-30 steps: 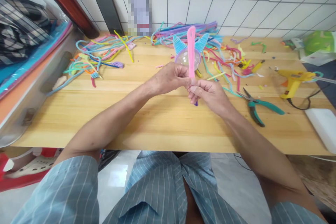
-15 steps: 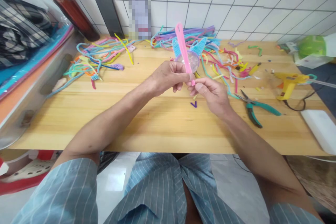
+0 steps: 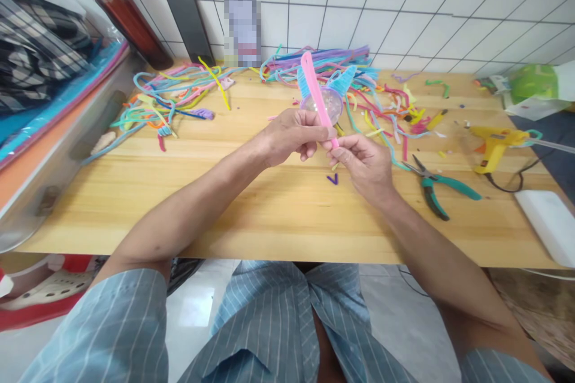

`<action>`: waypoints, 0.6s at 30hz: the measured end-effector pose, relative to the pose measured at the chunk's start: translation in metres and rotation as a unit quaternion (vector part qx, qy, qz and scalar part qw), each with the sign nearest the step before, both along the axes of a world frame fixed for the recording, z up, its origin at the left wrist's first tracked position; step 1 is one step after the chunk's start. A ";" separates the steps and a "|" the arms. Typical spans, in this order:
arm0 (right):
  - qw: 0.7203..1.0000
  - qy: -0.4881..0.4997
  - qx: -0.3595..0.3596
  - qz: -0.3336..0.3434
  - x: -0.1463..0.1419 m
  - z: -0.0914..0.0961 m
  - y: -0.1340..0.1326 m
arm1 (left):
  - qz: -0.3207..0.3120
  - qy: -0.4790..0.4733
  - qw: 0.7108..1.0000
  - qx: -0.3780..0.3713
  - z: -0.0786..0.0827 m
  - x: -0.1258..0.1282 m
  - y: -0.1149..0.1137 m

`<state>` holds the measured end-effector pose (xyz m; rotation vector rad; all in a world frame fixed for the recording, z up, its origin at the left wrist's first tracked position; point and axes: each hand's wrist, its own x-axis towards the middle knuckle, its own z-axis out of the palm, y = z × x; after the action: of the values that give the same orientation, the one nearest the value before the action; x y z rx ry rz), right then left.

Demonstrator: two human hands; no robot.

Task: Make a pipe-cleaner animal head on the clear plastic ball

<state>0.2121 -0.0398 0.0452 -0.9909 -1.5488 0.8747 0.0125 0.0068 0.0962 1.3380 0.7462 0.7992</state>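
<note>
A bundle of pink pipe cleaners [image 3: 315,87], bent over at the top, rises at a slant from between my hands. My left hand [image 3: 294,134] pinches it near its lower part. Its lower end is between the thumb and fingers of my right hand [image 3: 363,164]. Behind the bundle sits a round, clear-topped piece with a purple rim [image 3: 330,106], partly covered by the bundle and my left hand. Two blue ear-like shapes [image 3: 342,79] stand up from it. A small purple V-shaped piece [image 3: 332,179] lies on the table below my hands.
Loose coloured pipe cleaners lie in heaps at the left [image 3: 157,108] and back right [image 3: 390,105]. Pliers with green handles [image 3: 433,185], a yellow glue gun [image 3: 494,143] and a white block [image 3: 545,221] are to the right. A red flask [image 3: 121,12] and a black phone [image 3: 188,27] stand at the back.
The pink bundle's top has dipped slightly, and its lower end has shifted a little to the right. Both hands keep their pinch on it. The whole view has shifted slightly.
</note>
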 end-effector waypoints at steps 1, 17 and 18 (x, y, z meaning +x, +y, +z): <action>1.000 -0.002 0.001 -0.002 0.000 -0.001 0.000 | -0.002 -0.001 1.000 -0.002 -0.001 0.000 0.000; 0.998 -0.019 -0.047 0.047 0.005 0.011 0.005 | 0.015 -0.007 0.998 0.062 -0.012 0.004 -0.002; 0.998 -0.015 -0.041 0.041 0.004 0.010 0.005 | 0.020 -0.013 0.997 0.068 -0.012 0.006 -0.003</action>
<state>0.2162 -0.0351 0.0557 -1.0091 -1.5988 0.9926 0.0180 0.0038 0.0838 1.4345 0.7100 0.9113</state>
